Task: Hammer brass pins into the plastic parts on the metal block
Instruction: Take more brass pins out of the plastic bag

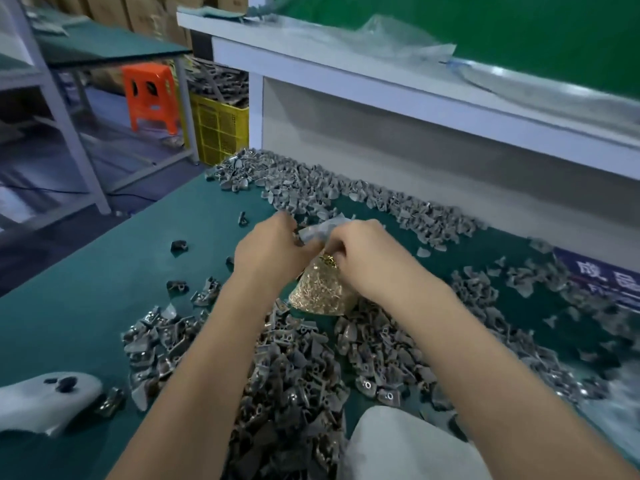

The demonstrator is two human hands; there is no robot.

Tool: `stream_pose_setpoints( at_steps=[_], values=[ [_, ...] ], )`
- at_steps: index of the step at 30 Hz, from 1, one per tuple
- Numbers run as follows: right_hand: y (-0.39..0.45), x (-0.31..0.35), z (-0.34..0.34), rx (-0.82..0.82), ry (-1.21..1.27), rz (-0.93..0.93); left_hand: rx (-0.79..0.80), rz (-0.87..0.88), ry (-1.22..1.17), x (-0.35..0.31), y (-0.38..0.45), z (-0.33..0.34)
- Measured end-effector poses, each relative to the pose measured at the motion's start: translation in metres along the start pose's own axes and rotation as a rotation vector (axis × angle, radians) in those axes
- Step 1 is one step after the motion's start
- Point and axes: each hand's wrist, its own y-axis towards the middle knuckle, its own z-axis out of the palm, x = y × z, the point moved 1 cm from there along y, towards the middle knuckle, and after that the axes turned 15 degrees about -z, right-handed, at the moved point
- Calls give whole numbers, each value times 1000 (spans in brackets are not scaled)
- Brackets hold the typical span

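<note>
Green bench [104, 271]: both hands' fingers [349, 237] pinch the brass-pin bag [322, 289] top

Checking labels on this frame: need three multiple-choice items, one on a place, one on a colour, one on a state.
1. Where is the bag of brass pins?
A. on the orange stool
B. on the green table among grey plastic parts
C. in the yellow crate

2. What colour is the stool?
A. orange
B. blue
C. white

3. What are the hands doing?
A. both lie flat on the table
B. one holds a hammer
C. both pinch the top of the bag

Key: 1 B, grey plastic parts lie around it on the table. 2 A, plainly orange. 3 C, left hand and right hand grip the bag's neck.
</note>
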Motion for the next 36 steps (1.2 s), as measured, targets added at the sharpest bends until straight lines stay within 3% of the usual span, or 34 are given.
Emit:
stream_pose_setpoints(
  at_steps=[4,15,36],
  values=[
    [10,-7,1,107,-19,-5,160,54,125,-1,14,-7],
    [24,-41,5,349,-62,-123,119,79,359,-7,19,-4],
    [38,-41,13,326,-13,-117,97,22,291,-8,14,-4]
  ],
)
